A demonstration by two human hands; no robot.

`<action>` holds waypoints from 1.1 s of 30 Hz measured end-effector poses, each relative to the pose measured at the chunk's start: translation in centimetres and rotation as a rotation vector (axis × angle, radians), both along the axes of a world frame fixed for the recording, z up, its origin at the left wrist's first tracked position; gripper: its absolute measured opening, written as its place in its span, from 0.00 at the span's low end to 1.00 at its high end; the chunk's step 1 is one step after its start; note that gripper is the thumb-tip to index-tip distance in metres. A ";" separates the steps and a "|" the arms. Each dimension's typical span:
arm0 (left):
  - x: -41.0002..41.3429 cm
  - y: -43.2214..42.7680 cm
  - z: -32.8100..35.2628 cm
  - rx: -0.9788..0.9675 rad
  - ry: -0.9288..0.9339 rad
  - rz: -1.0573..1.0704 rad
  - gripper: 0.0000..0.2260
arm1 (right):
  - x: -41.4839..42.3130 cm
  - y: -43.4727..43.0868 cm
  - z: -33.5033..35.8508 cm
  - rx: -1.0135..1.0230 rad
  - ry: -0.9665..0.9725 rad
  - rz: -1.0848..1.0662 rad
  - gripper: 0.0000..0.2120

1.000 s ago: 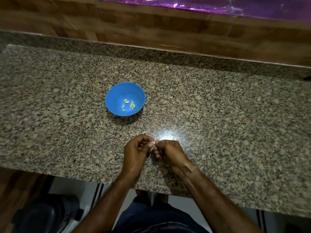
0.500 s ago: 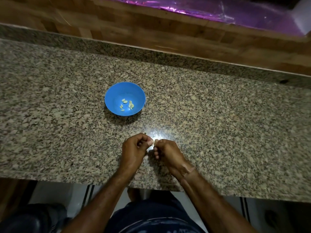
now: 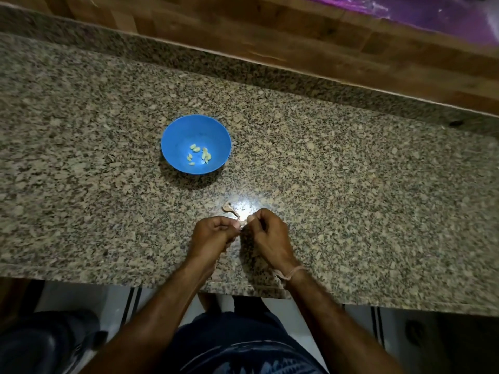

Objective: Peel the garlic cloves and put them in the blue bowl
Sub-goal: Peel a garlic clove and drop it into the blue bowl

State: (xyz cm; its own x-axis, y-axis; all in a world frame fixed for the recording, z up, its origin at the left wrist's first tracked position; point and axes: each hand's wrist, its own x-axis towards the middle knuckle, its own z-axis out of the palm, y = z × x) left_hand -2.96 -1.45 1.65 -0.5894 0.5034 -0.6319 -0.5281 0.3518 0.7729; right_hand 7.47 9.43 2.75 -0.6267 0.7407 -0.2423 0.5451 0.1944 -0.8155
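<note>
Peeling in progress: left hand (image 3: 213, 233) and right hand (image 3: 267, 233) both pinch one garlic clove (image 3: 243, 224).

Head view: the hands meet fingertip to fingertip, fingers curled, holding the small pale clove just above the counter (image 3: 351, 184) near its front edge. The clove is largely hidden, so how much skin remains cannot be told. A scrap of peel (image 3: 229, 207) lies just beyond the hands. The blue bowl (image 3: 189, 133) stands further back and to the left, well apart, with several peeled cloves (image 3: 199, 155) in its bottom. Judgement: hold the clove steady with one hand and lift the skin from one end with the other thumbnail. Grip lightly, as a bare clove is likely slippery.
</note>
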 end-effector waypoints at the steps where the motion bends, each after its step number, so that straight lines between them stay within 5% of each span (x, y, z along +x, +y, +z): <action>1: -0.1 0.0 -0.1 0.001 0.010 0.015 0.05 | -0.1 0.1 -0.3 -0.002 0.001 -0.009 0.12; 10: -0.3 0.1 -1.3 -0.135 0.369 -0.079 0.04 | 0.6 0.5 -2.7 0.101 0.098 0.064 0.08; 14: -0.3 0.4 -1.2 -0.121 0.473 -0.159 0.04 | 0.0 0.9 -2.1 -0.199 0.154 0.001 0.04; 18: -0.1 0.7 -0.8 -0.103 0.470 -0.132 0.09 | -0.3 0.7 -1.2 -0.714 0.263 -0.191 0.06; 21: 0.2 0.7 -0.6 -0.095 0.493 -0.146 0.08 | -0.5 0.3 -0.5 -0.874 0.269 -0.274 0.06; 33: 0.8 0.4 -0.2 -0.103 0.731 -0.199 0.03 | 0.3 0.6 -0.7 -0.753 0.211 -0.305 0.10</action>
State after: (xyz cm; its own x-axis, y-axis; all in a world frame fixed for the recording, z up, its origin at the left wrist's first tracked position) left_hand -2.19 -1.09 1.41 -0.7799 0.6037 -0.1652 0.1866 0.4762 0.8593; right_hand 7.78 10.00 2.07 -0.5131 0.5721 -0.6399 0.3068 -0.5741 -0.7592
